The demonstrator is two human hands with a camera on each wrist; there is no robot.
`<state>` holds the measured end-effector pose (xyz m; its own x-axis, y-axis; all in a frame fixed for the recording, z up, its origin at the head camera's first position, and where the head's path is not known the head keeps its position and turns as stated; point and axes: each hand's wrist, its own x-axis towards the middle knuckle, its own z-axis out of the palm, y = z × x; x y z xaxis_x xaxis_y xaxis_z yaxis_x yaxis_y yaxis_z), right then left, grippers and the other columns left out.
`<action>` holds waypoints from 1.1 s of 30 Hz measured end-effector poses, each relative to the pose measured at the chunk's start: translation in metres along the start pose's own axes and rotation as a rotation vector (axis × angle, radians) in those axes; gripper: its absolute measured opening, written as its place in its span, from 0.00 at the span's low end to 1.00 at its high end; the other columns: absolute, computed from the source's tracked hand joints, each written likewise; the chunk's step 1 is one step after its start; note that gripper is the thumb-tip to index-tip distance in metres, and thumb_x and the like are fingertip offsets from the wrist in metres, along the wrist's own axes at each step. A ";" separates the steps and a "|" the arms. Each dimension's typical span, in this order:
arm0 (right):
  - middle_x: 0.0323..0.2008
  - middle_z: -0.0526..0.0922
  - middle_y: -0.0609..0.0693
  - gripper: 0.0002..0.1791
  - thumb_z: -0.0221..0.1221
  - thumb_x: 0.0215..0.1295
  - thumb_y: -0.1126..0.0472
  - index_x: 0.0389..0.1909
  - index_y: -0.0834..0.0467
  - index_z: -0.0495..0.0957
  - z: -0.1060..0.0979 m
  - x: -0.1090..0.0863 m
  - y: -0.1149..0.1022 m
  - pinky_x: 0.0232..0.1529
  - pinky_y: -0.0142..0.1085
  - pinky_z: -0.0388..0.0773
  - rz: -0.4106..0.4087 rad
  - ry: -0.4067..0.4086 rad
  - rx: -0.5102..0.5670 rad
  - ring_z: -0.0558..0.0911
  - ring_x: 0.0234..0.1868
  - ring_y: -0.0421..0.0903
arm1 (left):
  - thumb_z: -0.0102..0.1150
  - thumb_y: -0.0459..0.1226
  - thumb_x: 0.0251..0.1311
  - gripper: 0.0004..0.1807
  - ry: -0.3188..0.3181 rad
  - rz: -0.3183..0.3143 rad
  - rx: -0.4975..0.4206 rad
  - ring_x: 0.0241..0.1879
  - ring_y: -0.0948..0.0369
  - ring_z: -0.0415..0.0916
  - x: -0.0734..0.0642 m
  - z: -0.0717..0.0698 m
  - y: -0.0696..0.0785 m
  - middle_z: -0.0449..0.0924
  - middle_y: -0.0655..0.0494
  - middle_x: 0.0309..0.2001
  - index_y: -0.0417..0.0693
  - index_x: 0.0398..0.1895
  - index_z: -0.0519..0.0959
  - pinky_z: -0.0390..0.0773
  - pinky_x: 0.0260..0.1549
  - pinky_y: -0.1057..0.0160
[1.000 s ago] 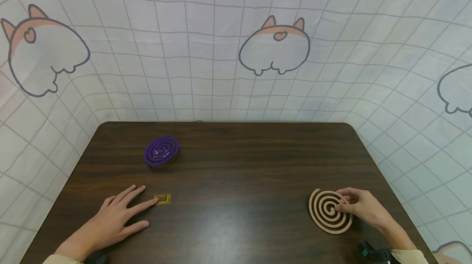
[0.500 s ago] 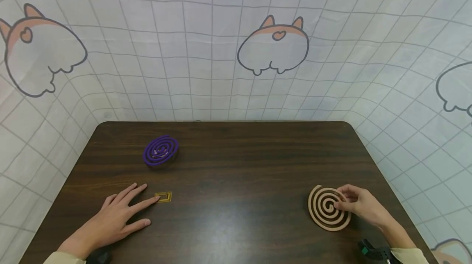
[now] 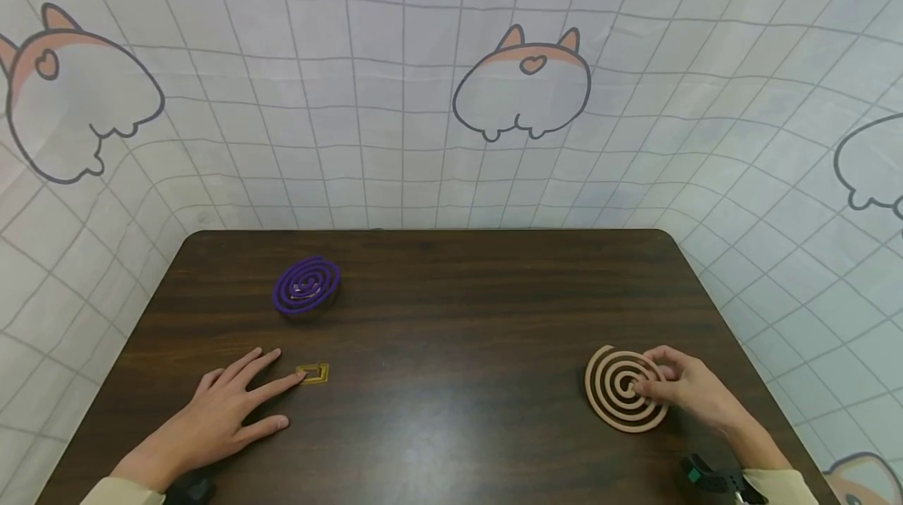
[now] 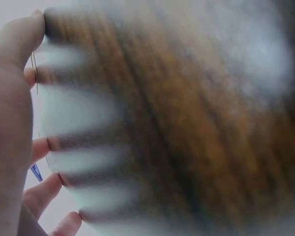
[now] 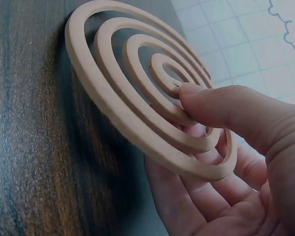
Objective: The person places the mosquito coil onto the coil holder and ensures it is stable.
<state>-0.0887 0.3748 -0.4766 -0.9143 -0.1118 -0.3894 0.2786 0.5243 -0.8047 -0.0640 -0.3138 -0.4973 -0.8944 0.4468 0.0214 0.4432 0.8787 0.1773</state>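
My right hand (image 3: 687,389) holds a tan mosquito coil (image 3: 612,415) at its right side, tilted and raised off the tabletop. In the right wrist view the thumb presses near the centre of the coil (image 5: 103,101), with the other fingers bent beneath it. On the left, my left hand (image 3: 219,415) rests with spread fingers on the table, its index fingertip touching a small gold rectangular metal coil stand (image 3: 320,372). The left wrist view shows the fingertips (image 4: 49,184) down on the wood, with the stand's thin edge (image 4: 35,73) by one finger.
A purple mosquito coil (image 3: 282,297) sits tilted on a small metal support, farther back on the left of the dark wooden table (image 3: 458,293). A white grid-patterned curtain (image 3: 317,113) with cartoon corgi prints surrounds the table's back and sides.
The tan coil has shifted slightly away from me and leftward in my right hand, and its tilt has changed a little. My left hand stays on the stand. The head view drifts slightly.
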 end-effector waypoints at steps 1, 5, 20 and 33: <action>0.37 0.90 0.51 0.33 0.71 0.65 0.55 0.61 0.67 0.68 0.000 0.000 0.000 0.40 0.38 0.83 0.003 0.000 0.009 0.87 0.37 0.43 | 0.60 0.63 0.66 0.32 0.001 0.002 0.000 0.74 0.40 0.64 0.000 0.000 0.000 0.67 0.47 0.76 0.81 0.73 0.70 0.70 0.53 0.27; 0.37 0.91 0.48 0.33 0.70 0.66 0.55 0.62 0.68 0.67 0.000 0.000 0.000 0.40 0.38 0.84 0.003 -0.011 0.033 0.87 0.37 0.42 | 0.60 0.63 0.66 0.32 0.004 0.004 0.002 0.74 0.40 0.64 0.000 0.000 0.000 0.67 0.47 0.76 0.81 0.73 0.70 0.70 0.53 0.27; 0.38 0.90 0.48 0.31 0.68 0.69 0.59 0.64 0.68 0.65 0.001 0.002 0.004 0.40 0.37 0.85 -0.020 -0.031 0.109 0.88 0.38 0.41 | 0.59 0.64 0.66 0.31 -0.006 -0.019 -0.016 0.74 0.39 0.63 0.000 0.002 0.000 0.65 0.47 0.77 0.82 0.73 0.69 0.68 0.55 0.28; 0.38 0.89 0.44 0.23 0.63 0.73 0.62 0.62 0.62 0.65 -0.001 0.000 0.000 0.40 0.36 0.85 -0.040 -0.055 0.206 0.88 0.38 0.40 | 0.60 0.63 0.66 0.31 0.007 -0.018 -0.007 0.75 0.40 0.62 -0.001 0.003 0.001 0.65 0.48 0.77 0.82 0.73 0.70 0.68 0.55 0.29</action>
<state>-0.0886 0.3759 -0.4758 -0.9098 -0.1782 -0.3748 0.3019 0.3356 -0.8923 -0.0629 -0.3129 -0.5003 -0.9027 0.4295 0.0247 0.4264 0.8855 0.1847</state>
